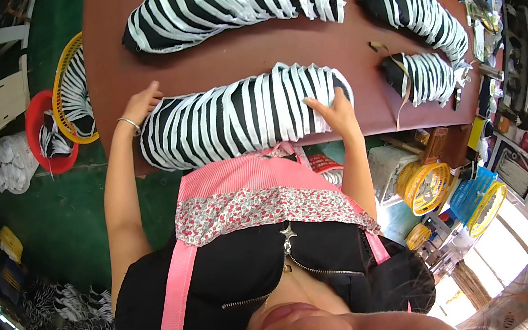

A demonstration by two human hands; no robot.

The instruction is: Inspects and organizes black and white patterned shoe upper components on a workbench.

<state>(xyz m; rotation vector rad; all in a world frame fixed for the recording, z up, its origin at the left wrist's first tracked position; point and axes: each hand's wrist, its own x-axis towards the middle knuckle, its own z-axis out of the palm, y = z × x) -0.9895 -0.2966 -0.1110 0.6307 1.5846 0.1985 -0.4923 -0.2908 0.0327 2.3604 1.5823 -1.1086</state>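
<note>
In front of me on the brown table lies a long, packed stack of black pieces with white edges (237, 118), striped crosswise from end to end. My left hand (144, 102) is at its far left corner, fingers bent around that end. At the right end my right hand (336, 113) has its thumb on top, with the other fingers partly hidden against the end. The stack lies on its side along the table's near edge, between both hands. What the single pieces are, I cannot make out.
A larger striped stack (234, 3) lies farther back. Two smaller ones, a curved stack (418, 15) and a short stack (424, 78) with a tan strap, lie at the right. Left of the brown table (109, 72) stand a yellow basket (58, 92) and a red basin (34, 140).
</note>
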